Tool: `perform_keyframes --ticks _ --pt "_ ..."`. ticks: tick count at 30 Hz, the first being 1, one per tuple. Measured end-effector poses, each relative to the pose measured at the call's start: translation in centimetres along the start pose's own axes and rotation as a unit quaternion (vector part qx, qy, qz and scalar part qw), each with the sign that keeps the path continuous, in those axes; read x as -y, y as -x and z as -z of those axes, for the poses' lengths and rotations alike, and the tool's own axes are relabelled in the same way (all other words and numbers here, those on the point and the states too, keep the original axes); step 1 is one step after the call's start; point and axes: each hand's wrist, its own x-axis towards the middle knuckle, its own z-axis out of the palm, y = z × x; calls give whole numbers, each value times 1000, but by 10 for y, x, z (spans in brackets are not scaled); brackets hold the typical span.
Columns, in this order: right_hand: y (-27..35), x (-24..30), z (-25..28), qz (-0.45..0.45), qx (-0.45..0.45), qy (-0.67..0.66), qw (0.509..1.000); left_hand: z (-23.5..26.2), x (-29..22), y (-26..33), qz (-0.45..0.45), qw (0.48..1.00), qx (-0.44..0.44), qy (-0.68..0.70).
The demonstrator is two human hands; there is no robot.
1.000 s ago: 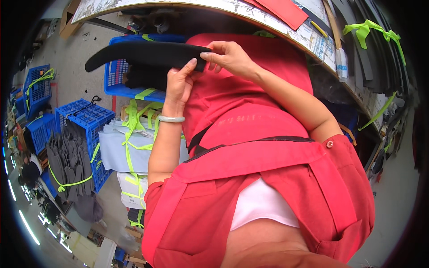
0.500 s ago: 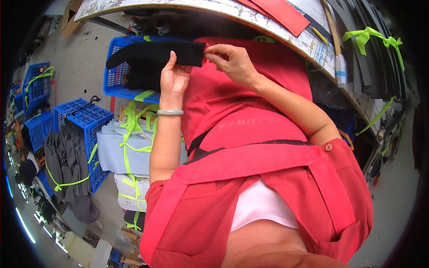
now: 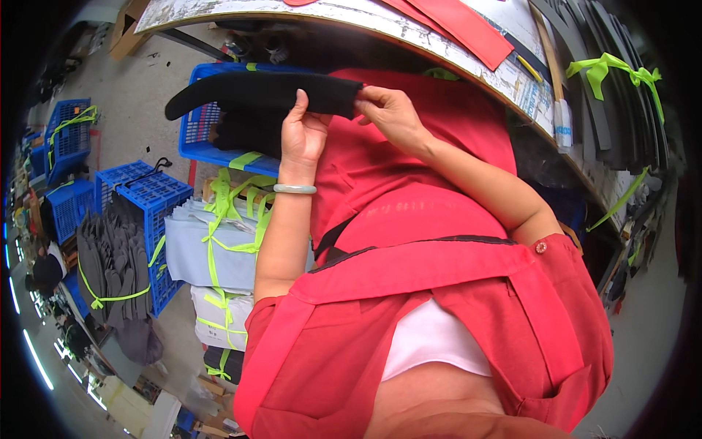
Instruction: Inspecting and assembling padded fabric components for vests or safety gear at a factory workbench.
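A long black fabric piece point(image 3: 241, 91), flattened like a sock or sleeve with a rounded left tip, stretches across the lap toward the left. My left hand point(image 3: 303, 139), with a pale bangle at its wrist, supports it near its right part; the thumb stands up in front and the fingers go behind the cloth. At the squared right end, my right hand point(image 3: 395, 113) pinches the edge between thumb and fingers. Beneath the fabric's left half is a blue plastic basket point(image 3: 199, 150) with more black cloth point(image 3: 248, 132) in it. A red apron point(image 3: 417, 212) covers my lap.
Ahead runs a worn white table edge point(image 3: 322, 13) with red pieces point(image 3: 475, 40) on it. Dark strips point(image 3: 614, 88) tied in green stand at the right. On the left are blue crates point(image 3: 146, 183), a grey cloth bundle point(image 3: 113, 256) and light-blue stacks point(image 3: 205, 252).
Both hands and the black fabric have shifted slightly right in view. The fabric lies straighter and flatter, and the red that showed at its right end is now mostly hidden.
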Motion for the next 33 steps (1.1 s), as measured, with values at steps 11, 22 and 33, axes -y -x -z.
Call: perform_keyframes --ticks 11,22,33 --pt "-16 -5 14 -145 -99 90 980 -3 37 -1 -11 997 26 -72" --pt "15 -18 49 -104 -36 27 994 114 -154 1 -256 937 -229 -61" --pt "31 8 46 -123 8 -34 992 130 -159 -1 -236 930 -266 -91"
